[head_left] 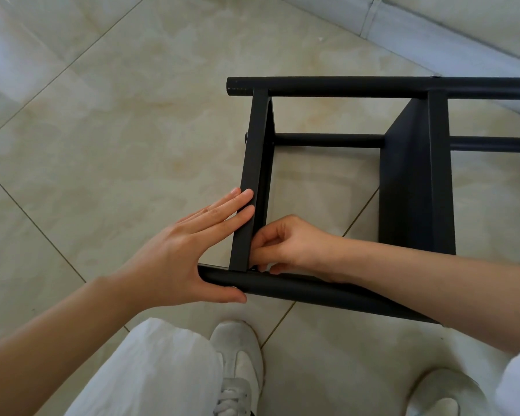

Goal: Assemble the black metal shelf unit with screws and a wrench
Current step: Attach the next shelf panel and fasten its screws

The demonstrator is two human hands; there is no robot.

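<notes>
White trousers [150,370] and pale sneakers [237,355] stand on glossy beige floor tiles [102,130], with a tiled skirting [433,34] running along the far wall. The black metal shelf [409,181] lies on its side on the floor, round tubes joined by flat panels. The left hand [186,253] presses straight fingers against a panel [249,187], thumb under the near tube [297,288]. The right hand [285,244] pinches something tiny at the joint. No writing shows.
</notes>
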